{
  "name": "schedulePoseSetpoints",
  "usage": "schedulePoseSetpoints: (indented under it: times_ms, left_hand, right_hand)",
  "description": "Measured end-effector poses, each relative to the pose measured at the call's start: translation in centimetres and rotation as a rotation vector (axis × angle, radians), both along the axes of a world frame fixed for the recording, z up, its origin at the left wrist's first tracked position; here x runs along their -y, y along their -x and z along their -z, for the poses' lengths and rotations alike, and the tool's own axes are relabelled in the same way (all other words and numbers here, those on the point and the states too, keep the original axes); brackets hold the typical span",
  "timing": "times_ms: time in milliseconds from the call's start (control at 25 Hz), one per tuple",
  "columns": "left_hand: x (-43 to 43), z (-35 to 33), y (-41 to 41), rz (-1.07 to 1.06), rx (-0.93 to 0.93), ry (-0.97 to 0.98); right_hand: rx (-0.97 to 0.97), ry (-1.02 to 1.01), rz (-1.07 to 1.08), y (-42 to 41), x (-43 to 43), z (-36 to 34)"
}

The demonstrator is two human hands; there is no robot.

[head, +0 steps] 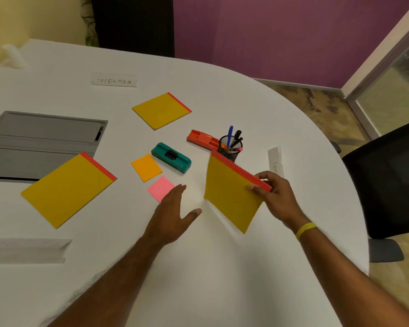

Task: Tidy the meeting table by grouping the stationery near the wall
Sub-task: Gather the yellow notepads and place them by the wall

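While pinched, flat pad (229, 197) tilts

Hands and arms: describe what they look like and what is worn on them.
Both forearms are bare, with no sleeves in view and no gloves. The right hand has a plain yellow wristband at its wrist. The left hand shows no band, watch or ring.

Table (222, 267), left to right: inset panel (43, 142); left notepad (67, 190) at its near corner. Far notepad (161, 110) behind centre. Centre: two sticky notes (146, 167), eraser (171, 157) just right. Further right: pen cup (230, 149), second eraser (202, 139) behind-left of it. Tilted notepad (232, 197) before the cup, in right hand (278, 197).
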State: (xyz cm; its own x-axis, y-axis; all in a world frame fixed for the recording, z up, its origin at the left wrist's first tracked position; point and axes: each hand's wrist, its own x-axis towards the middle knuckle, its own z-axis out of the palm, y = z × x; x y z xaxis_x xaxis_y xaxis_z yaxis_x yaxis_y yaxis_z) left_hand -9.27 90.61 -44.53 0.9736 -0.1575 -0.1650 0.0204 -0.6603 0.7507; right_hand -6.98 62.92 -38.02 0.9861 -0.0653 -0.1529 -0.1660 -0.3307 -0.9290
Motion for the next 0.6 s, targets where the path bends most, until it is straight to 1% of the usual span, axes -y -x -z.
schedulePoseSetpoints:
  times_ms: [80,120,200,240,320,400,520,600]
  left_hand:
    - [0.3,-1.4,-0.9,-0.027,-0.113,0.146]
    - [0.2,-1.8,-1.1,-0.039,-0.177,0.258]
    - [-0.2,-1.9,-0.5,-0.061,-0.28,0.511]
    - [-0.4,-1.6,0.3,-0.092,-0.305,0.593]
    - [-1.1,-1.0,1.8,-0.207,-0.306,0.663]
    - [-2.2,-0.7,2.5,-0.314,-0.29,0.669]
    - [-4.3,-0.4,2.0,-0.425,-0.272,0.689]
    - [-5.9,-0.2,1.1,-0.465,-0.255,0.69]
  right_hand:
    - [0.011,-0.058,-0.05,-0.9,-0.9,-1.6]
    - [-0.004,-0.102,-0.043,-1.5,-1.4,-1.8]
    - [-0.081,-0.223,-0.004,-2.1,-3.1,-1.2]
    - [-0.141,-0.292,0.025,-2.2,-4.0,-0.6]
    - [-0.26,-0.382,0.076,-2.1,-5.8,0.5]
    - [-0.347,-0.428,0.072,-1.4,-7.3,1.8]
    - [-0.493,-0.492,-0.032,1.1,-9.0,4.8]
    - [-0.521,-0.526,-0.097,3.0,-10.2,6.9]
